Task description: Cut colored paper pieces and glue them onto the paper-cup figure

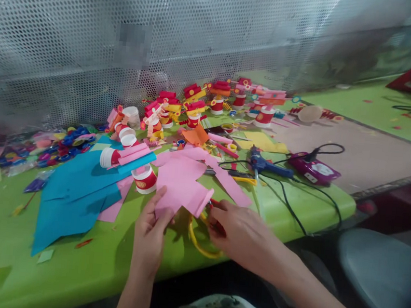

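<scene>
My left hand (pixel 153 221) pinches the lower left edge of a pink paper sheet (pixel 179 178), thumb on top. My right hand (pixel 238 230) is closed around scissors (pixel 217 223) with reddish handles; their short visible metal part meets the sheet's right edge, where a narrow strip curls up. Most of the scissors is hidden by my fingers. Under my right hand a yellow loop (pixel 198 244) lies near the table's front edge. Just left of the sheet stands a red-and-white paper cup (pixel 145 179), with pink and blue paper rolls beside it.
Blue paper sheets (pixel 74 194) cover the table's left part. A blue glue gun (pixel 268 165) and a purple box (pixel 315 168) with black cables lie right. Several decorated cups (pixel 194 119) line the perforated metal screen (pixel 166 34). A grey stool (pixel 383 273) stands at right.
</scene>
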`<state>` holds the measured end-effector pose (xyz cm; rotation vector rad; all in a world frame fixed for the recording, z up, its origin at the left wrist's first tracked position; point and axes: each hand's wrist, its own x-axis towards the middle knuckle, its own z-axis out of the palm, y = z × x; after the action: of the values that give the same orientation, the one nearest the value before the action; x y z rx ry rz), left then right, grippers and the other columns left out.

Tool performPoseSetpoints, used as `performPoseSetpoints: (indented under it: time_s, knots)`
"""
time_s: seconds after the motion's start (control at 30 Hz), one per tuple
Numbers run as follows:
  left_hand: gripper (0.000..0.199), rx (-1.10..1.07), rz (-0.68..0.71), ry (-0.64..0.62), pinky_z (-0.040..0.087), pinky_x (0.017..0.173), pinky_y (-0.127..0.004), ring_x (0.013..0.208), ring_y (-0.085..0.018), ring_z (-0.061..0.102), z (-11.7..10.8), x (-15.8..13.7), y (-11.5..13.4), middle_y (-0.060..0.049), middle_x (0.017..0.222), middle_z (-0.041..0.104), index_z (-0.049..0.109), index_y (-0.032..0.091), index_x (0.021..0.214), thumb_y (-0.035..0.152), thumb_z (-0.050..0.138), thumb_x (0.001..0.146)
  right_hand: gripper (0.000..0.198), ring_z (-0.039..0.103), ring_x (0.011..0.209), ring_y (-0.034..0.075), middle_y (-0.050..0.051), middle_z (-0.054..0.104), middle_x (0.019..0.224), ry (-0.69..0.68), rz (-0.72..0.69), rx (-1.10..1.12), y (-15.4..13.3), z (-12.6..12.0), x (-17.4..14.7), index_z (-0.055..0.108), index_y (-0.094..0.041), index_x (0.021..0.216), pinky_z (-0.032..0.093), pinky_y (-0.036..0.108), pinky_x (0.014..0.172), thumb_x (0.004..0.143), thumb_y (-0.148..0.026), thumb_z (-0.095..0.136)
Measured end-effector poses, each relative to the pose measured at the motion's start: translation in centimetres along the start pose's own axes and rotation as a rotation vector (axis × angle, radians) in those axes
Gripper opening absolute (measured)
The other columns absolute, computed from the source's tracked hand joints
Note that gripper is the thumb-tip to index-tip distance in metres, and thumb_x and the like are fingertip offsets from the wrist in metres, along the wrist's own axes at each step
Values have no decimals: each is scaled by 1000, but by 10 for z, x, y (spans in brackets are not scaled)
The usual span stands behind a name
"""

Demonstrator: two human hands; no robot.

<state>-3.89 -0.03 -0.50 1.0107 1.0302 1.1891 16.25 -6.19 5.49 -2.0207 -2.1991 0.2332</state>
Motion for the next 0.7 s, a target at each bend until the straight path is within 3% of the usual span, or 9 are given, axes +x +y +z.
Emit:
performPoseSetpoints:
  time_s: [0.1, 0.23, 0.37, 0.47, 0.57, 0.63, 0.7]
  knots:
    - [53, -104, -61, 115, 45, 62, -20, 64, -8, 54, 5, -1, 3, 4, 72, 63, 76, 19, 132, 32, 88, 81, 11, 70, 72, 21, 7, 74, 89, -9, -26, 5, 7, 1, -7, 74, -20, 87, 40, 33, 63, 95, -16, 67]
    - [41, -127, -31, 206, 39, 53, -19, 59, -6, 47, 10, -2, 6, 1, 84, 69, 81, 18, 105, 36, 93, 71, 12, 74, 80, 21, 6, 75, 97, -11, -121, 64, 22, -7, -11, 76, -22, 93, 49, 33, 67, 101, -22, 67]
    - [33, -97, -43, 240, 32, 48, -18, 55, -5, 42, 11, -6, 9, 1, 83, 67, 77, 19, 89, 39, 94, 69, 19, 74, 76, 20, 5, 76, 98, 121, -203, 32, 58, -31, 5, 76, -24, 101, 51, 31, 65, 108, -27, 58]
    - [25, -53, -14, 221, 36, 53, -18, 64, -9, 50, 10, -8, 9, 1, 80, 64, 75, 19, 79, 34, 92, 68, 19, 78, 80, 23, 6, 81, 104, 164, -242, -82, 86, -48, 44, 78, -23, 108, 54, 33, 65, 105, -24, 59]
    - [20, -28, 44, 209, 43, 64, -21, 73, -13, 54, 9, -8, 6, -1, 79, 64, 74, 19, 76, 30, 89, 69, 26, 79, 102, 27, 12, 79, 128, 152, -265, -103, 99, -56, 98, 74, -19, 127, 60, 36, 79, 104, -24, 63]
    - [18, -1, 25, 213, 38, 61, -21, 69, -12, 49, 10, -9, 4, 0, 77, 61, 75, 19, 78, 30, 88, 72, 31, 77, 108, 25, 13, 78, 131, 127, -280, -115, 99, -56, 133, 69, -18, 137, 61, 39, 89, 107, -20, 59]
    - [17, 30, -8, 212, 32, 57, -21, 64, -11, 42, 12, -10, 4, 1, 74, 57, 75, 19, 79, 30, 86, 73, 32, 75, 114, 26, 11, 74, 134, 102, -305, -131, 96, -52, 161, 68, -19, 137, 62, 47, 97, 106, -28, 68]
